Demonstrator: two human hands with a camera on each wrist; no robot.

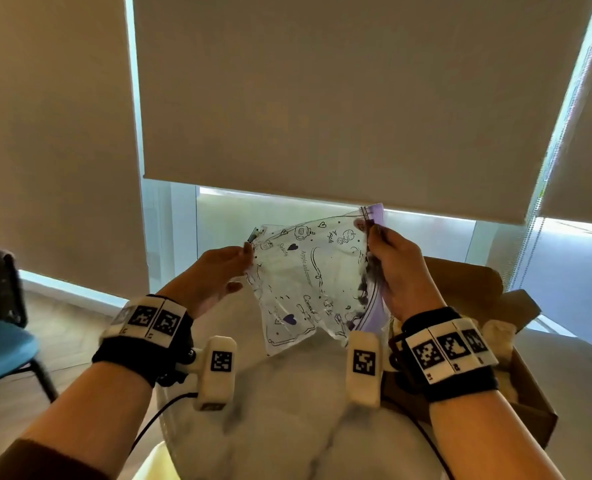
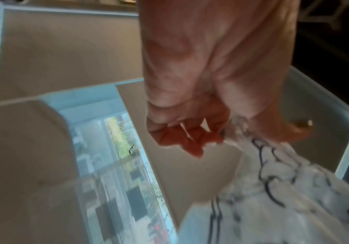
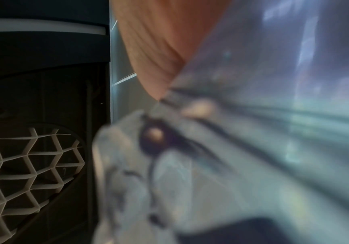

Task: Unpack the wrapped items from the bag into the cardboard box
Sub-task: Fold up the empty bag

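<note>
A clear plastic zip bag (image 1: 308, 282) printed with black doodles and purple hearts hangs in the air above the white marble table (image 1: 287, 410). My left hand (image 1: 218, 271) pinches its upper left corner, and the printed bag (image 2: 284, 181) shows below my curled fingers in the left wrist view. My right hand (image 1: 394, 268) grips the bag's purple zip edge on the right side. The bag (image 3: 232, 148) fills the blurred right wrist view. An open cardboard box (image 1: 478, 306) with pale wrapped items (image 1: 498, 332) inside sits on the table behind my right wrist.
Beige roller blinds (image 1: 322, 98) cover the windows ahead. A blue chair (image 1: 3, 344) stands on the floor at the left. Black cables run from both wrist cameras over the table.
</note>
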